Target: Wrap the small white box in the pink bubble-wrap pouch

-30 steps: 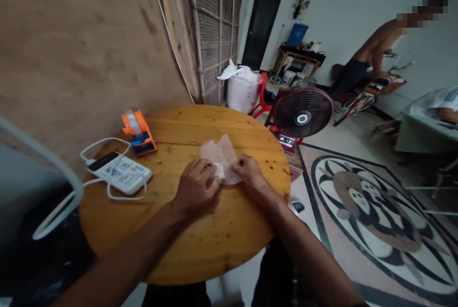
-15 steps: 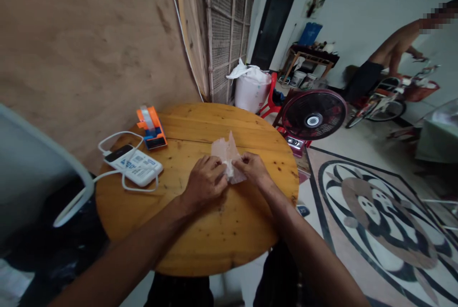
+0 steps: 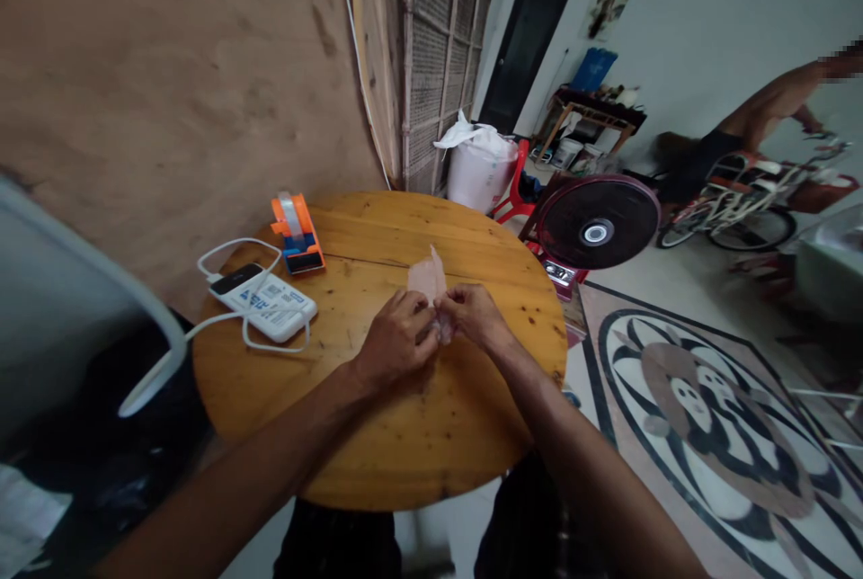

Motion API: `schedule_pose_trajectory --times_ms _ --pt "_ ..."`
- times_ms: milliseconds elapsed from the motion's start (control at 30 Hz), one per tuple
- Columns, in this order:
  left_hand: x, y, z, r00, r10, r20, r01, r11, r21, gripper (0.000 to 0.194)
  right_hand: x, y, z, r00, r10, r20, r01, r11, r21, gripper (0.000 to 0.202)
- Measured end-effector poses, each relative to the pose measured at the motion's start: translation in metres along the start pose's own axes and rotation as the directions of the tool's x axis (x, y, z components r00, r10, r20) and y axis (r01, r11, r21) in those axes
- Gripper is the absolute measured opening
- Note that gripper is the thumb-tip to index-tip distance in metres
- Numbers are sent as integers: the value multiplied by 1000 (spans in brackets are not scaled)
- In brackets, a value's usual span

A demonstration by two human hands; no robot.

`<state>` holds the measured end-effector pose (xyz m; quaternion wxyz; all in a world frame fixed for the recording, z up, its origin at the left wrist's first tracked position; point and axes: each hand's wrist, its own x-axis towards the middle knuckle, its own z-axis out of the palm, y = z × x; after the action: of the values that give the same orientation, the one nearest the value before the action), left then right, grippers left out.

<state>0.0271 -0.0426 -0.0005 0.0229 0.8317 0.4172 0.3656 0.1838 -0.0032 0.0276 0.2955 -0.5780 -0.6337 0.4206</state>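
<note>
Both hands meet over the middle of a round wooden table (image 3: 378, 462). Between them is a thin, see-through plastic bag (image 3: 426, 278), crumpled, with a pointed corner standing up at the far side. My left hand (image 3: 399, 336) is closed, its fingers curled on the bag's left part. My right hand (image 3: 472, 314) pinches the bag between thumb and forefinger, close against the left fingertips. The fingers hide the lower part of the bag, and whether anything lies inside it I cannot make out.
At the table's left lie a white power bank (image 3: 266, 302) with a looped white cable and an orange tape dispenser (image 3: 298, 233). A standing fan (image 3: 597, 224) is beyond the right edge. Farther back are a white sack (image 3: 480, 167) and a person leaning over a bicycle (image 3: 738, 192).
My hands have drawn closer together, and the bag between them is bunched narrower. The whole view has shifted slightly. The person by the bicycle stays bent over it.
</note>
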Motion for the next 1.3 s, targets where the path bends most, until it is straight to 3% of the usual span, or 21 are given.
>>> schedule_pose_trajectory --times_ms 167,333,533,700,867,1033,1300 --pt "2 4 -5 997 -75 10 76 992 -96 17 -6 -9 -1 999 15 50 -13 1000 -25 19" --pt "1 5 -6 988 -152 -26 146 974 -172 35 -13 -17 -2 997 16 74 -11 998 -59 20" --pt "-1 3 -7 979 -199 -47 182 952 -246 47 -20 -22 -4 981 -9 193 28 995 -98 26" --pt "1 2 -8 955 -295 -14 276 907 -318 34 -24 -22 -1 985 -141 101 168 913 -372 23" --pt "3 3 -10 967 -254 -18 239 933 -270 18 -29 -26 2 984 -162 74 174 796 -579 23" --pt "3 -1 -10 966 -256 30 255 935 -245 15 -26 -24 4 981 -168 98 191 742 -643 27" --pt "9 -6 -3 910 -402 98 410 843 -349 19 -25 -23 -6 954 -183 238 293 736 -611 25"
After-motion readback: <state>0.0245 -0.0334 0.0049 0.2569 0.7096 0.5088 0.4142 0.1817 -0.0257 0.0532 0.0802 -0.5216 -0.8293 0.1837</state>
